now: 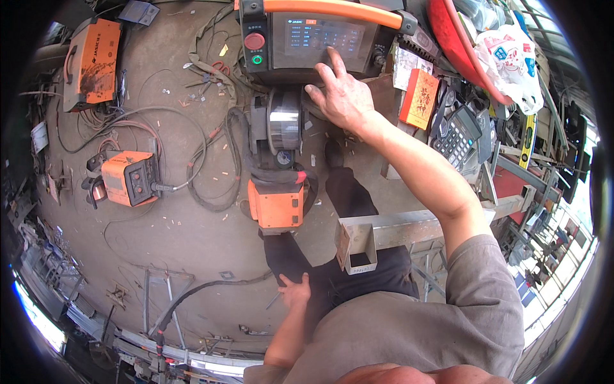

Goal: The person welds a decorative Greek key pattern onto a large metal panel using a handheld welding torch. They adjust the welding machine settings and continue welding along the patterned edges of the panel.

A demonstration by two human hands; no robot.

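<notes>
Touching screen (pixel 313 41) — right hand (pixel 347 101); red basin (pixel 442 27) — plastic bags (pixel 508 61) inside.

Spreads wide as a grey-brown floor (pixel 192 256), littered with small pale scraps (pixel 313 160) and 1 yellow scrap (pixel 224 50). Carries 1 large orange machine (pixel 96 64) at the upper left, 1 smaller orange unit (pixel 120 179) below it, and 1 orange spool feeder (pixel 275 206) near the centre. Bears 1 dark looped cable (pixel 217 208) between the latter 2, 1 thin metal frame (pixel 146 297) toward the lower left, and 1 dark shoe (pixel 334 153) right of the feeder.
</notes>
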